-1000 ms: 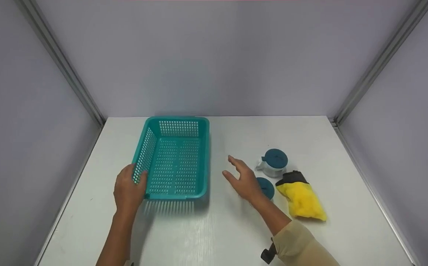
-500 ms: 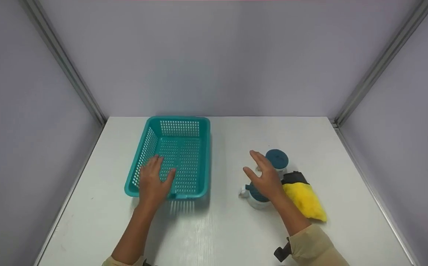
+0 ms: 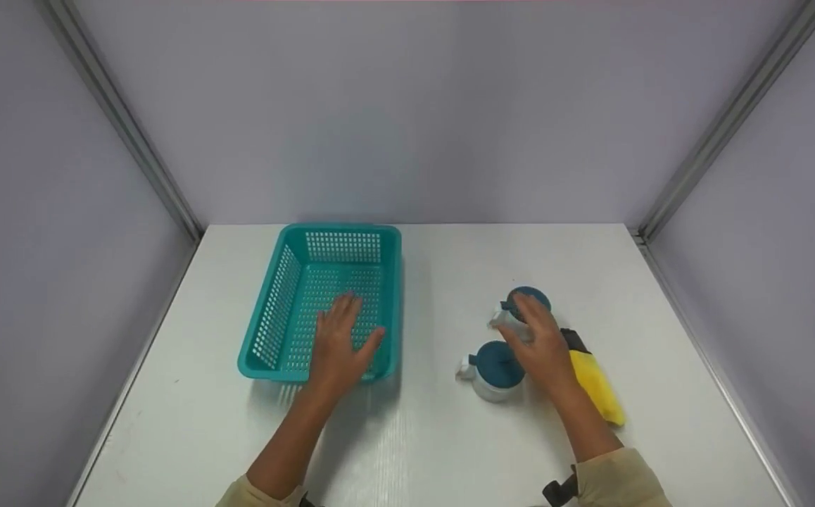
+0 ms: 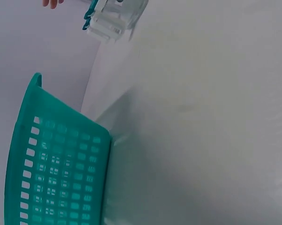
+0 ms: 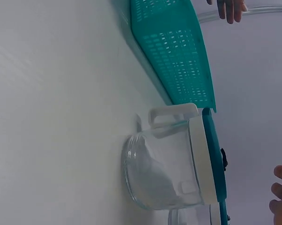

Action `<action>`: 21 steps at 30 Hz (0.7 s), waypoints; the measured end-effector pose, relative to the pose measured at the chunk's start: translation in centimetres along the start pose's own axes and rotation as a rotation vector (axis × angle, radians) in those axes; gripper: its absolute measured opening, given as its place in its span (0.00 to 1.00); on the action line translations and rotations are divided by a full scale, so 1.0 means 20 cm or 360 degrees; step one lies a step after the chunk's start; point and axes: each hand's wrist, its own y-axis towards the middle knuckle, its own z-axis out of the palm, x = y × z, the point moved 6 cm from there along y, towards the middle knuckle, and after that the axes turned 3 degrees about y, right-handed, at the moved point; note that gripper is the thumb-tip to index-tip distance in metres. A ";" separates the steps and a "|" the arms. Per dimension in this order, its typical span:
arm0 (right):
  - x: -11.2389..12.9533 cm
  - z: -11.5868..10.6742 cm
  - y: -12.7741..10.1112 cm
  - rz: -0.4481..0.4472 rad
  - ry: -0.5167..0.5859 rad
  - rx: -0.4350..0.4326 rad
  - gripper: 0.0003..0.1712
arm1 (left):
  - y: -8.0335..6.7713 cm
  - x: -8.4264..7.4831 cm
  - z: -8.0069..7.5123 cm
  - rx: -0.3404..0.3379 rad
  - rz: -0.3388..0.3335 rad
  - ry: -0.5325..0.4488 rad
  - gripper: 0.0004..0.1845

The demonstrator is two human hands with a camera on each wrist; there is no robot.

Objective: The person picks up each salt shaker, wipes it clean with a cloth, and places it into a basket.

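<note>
Left hand (image 3: 337, 345) slid over perforated teal plastic basket (image 3: 274, 310).

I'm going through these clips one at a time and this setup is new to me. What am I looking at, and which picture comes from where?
There is no machine: a person works with bare hands at a white table. The wide picture comes from a camera on the head; the two sideways ones come from cameras on the wrists. The left hand rests open over a teal basket. The right hand reaches over the far jar of two clear jars with teal lids; whether it grips is unclear. The near jar stands beside it. A yellow cloth lies under the right wrist.
</note>
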 end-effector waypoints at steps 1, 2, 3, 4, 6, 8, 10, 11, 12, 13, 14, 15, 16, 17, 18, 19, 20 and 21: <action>-0.02 -0.01 -0.01 0.0017 -0.0013 -0.0006 0.39 | 0.00 -0.02 0.01 0.0005 0.0029 -0.0022 0.34; -0.03 -0.02 -0.01 0.0028 -0.0026 -0.0015 0.39 | 0.00 -0.04 0.02 0.0010 0.0051 -0.0040 0.34; -0.05 -0.03 -0.02 0.0040 -0.0044 -0.0022 0.39 | 0.00 -0.06 0.03 0.0013 0.0074 -0.0059 0.34; -0.07 -0.04 -0.03 0.0047 -0.0059 -0.0029 0.39 | 0.00 -0.07 0.04 0.0019 0.0091 -0.0080 0.35; -0.10 -0.07 -0.04 0.0054 -0.0071 -0.0051 0.39 | 0.00 -0.10 0.07 0.0017 0.0124 -0.0106 0.35; -0.14 -0.09 -0.06 0.0053 -0.0088 -0.0080 0.38 | -0.01 -0.13 0.09 0.0014 0.0143 -0.0108 0.35; -0.19 -0.11 -0.07 0.0078 -0.0111 -0.0100 0.38 | -0.02 -0.15 0.12 0.0022 0.0155 -0.0106 0.35; -0.21 -0.12 -0.08 0.0098 -0.0125 -0.0104 0.39 | -0.02 -0.16 0.13 0.0029 0.0156 -0.0095 0.35; -0.23 -0.12 -0.09 0.0122 -0.0137 -0.0105 0.39 | -0.02 -0.17 0.15 0.0043 0.0154 -0.0085 0.35; -0.26 -0.13 -0.09 0.0150 -0.0147 -0.0106 0.40 | -0.02 -0.17 0.16 0.0058 0.0153 -0.0080 0.35; -0.28 -0.14 -0.10 0.0176 -0.0158 -0.0102 0.40 | -0.02 -0.18 0.17 0.0076 0.0153 -0.0079 0.35; -0.31 -0.14 -0.11 0.0204 -0.0164 -0.0104 0.41 | -0.03 -0.19 0.19 0.0099 0.0145 -0.0081 0.36; -0.34 -0.14 -0.12 0.0233 -0.0168 -0.0101 0.42 | -0.03 -0.20 0.20 0.0121 0.0139 -0.0081 0.36; -0.36 -0.14 -0.13 0.0260 -0.0164 -0.0100 0.42 | -0.03 -0.21 0.21 0.0139 0.0132 -0.0089 0.36; -0.39 -0.15 -0.13 0.0285 -0.0156 -0.0103 0.42 | -0.03 -0.21 0.22 0.0154 0.0125 -0.0093 0.36; -0.42 -0.14 -0.14 0.0309 -0.0151 -0.0107 0.43 | -0.03 -0.22 0.22 0.0165 0.0122 -0.0096 0.35; -0.44 -0.14 -0.15 0.0334 -0.0149 -0.0109 0.43 | -0.03 -0.23 0.23 0.0178 0.0118 -0.0099 0.35; -0.47 -0.14 -0.15 0.0365 -0.0152 -0.0112 0.43 | -0.03 -0.23 0.24 0.0192 0.0112 -0.0099 0.35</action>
